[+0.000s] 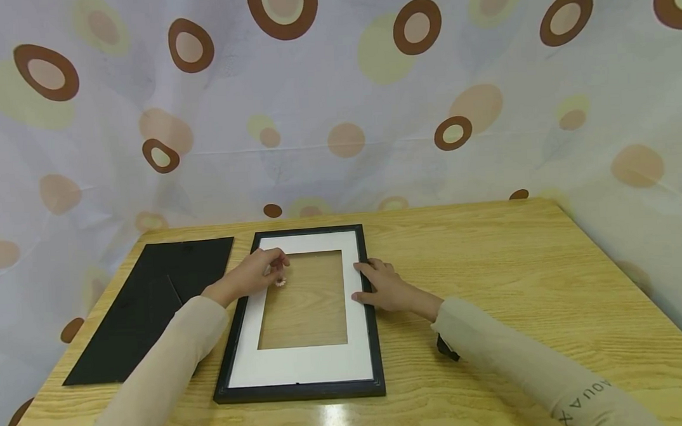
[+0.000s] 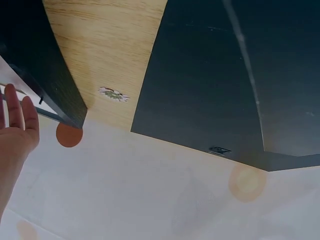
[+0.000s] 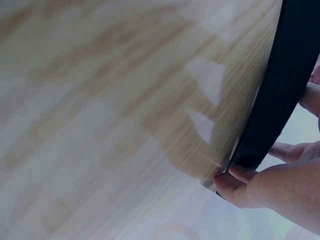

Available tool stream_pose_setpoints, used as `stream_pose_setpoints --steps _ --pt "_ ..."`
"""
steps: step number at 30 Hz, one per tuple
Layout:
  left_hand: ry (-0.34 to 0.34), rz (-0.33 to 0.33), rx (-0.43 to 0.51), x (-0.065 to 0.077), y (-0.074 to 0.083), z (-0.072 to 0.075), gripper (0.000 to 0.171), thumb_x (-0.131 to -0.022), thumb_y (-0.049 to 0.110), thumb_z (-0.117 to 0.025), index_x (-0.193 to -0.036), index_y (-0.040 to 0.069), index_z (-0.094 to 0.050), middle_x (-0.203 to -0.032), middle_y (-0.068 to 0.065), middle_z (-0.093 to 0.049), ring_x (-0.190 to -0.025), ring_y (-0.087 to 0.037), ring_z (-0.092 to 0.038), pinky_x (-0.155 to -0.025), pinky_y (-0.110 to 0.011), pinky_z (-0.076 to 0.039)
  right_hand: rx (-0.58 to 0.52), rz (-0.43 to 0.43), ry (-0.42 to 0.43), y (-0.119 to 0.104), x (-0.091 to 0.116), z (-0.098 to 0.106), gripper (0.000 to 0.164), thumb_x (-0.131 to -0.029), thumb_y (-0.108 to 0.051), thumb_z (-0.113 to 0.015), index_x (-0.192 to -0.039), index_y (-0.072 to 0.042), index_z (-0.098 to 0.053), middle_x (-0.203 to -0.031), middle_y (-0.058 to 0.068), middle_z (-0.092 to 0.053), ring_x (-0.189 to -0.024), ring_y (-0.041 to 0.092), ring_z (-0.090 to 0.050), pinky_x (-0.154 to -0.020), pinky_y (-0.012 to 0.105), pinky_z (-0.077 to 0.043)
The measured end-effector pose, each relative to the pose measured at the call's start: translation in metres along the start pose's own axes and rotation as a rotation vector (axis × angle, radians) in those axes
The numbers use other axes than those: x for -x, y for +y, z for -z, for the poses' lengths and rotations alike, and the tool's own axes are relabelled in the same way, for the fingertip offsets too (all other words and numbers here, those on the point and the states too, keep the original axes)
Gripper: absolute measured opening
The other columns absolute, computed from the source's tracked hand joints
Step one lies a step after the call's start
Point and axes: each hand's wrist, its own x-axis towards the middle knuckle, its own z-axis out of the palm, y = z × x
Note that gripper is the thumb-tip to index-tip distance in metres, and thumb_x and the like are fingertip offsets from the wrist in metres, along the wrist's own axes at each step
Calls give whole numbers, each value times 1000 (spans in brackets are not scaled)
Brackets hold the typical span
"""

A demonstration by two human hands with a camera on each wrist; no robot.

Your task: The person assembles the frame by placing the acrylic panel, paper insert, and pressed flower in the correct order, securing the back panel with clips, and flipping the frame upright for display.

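A black picture frame (image 1: 377, 357) with a white mat (image 1: 302, 366) lies on the wooden table; wood grain shows through its central opening. My left hand (image 1: 258, 272) is over the frame's left side, its thumb and fingertips at a small pale flower (image 1: 280, 282), which it seems to pinch. In the left wrist view only some fingers of the left hand (image 2: 17, 120) show, and the pinch is hidden. My right hand (image 1: 391, 288) holds the frame's right side, with two fingertips over the mat. In the right wrist view, fingers of the right hand (image 3: 270, 185) bend against the frame's side (image 3: 275, 100).
Left of the frame lies a black backing board (image 1: 134, 311) with a thin strip (image 1: 175, 289) on it. Another small flower (image 2: 114, 94) rests on the table between frame and board. Behind the table (image 1: 492, 263) hangs a patterned curtain (image 1: 313, 100).
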Motion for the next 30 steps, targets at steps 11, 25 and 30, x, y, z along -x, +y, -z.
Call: stream_pose_setpoints --steps 11,25,30 --pt "-15 25 -18 4 3 17 23 -91 9 -54 -111 -3 -56 -108 -17 -58 -100 -30 -53 -89 -45 -44 1 -4 1 2 1 1 65 -89 -30 -59 -142 -4 -31 -144 30 -21 -131 47 -22 -102 60 -28" --pt "37 157 -123 24 -31 42 24 -88 10 -59 -110 -1 -57 -104 -14 -60 -97 -29 -55 -84 -47 -45 4 3 13 2 1 0 65 -89 -31 -58 -142 -4 -31 -144 30 -21 -131 48 -23 -100 61 -29" --pt "47 210 -131 33 -40 43 25 -87 10 -60 -109 -3 -56 -104 -18 -60 -98 -33 -56 -83 -47 -46 0 5 12 0 2 0 65 -89 -30 -58 -142 -4 -31 -144 31 -21 -131 49 -22 -100 61 -28"
